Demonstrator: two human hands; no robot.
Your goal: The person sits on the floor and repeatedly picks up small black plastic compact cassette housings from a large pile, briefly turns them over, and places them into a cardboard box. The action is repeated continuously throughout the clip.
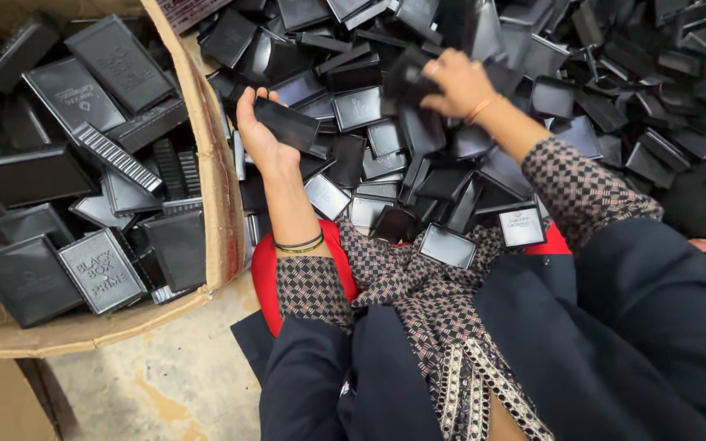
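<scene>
Dark sleeves lowest in frame. Left hand [259, 131] grips a flat black lid [286, 124], long axis slanting down-right. Right hand [455, 82], just right, pinches another black piece [408, 80] over the heap [614, 98]. Cardboard box [210, 163] sits left.

I see the person's left hand [256, 131] bare, with thin bangles [300, 243], one dark and one greenish-yellow, around the wrist below it. Nearer the body than the bangles, the forearm runs into a sleeve [312, 290] of dark fabric checked with small pale and reddish squares. The right hand [458, 82] wears a thin orange thread band [481, 108] at the wrist, and the same checked sleeve covers that forearm. A dark navy outer garment [631, 327] lies over both arms, and a matching patterned scarf [451, 359] with a pale embroidered border hangs between them.
</scene>
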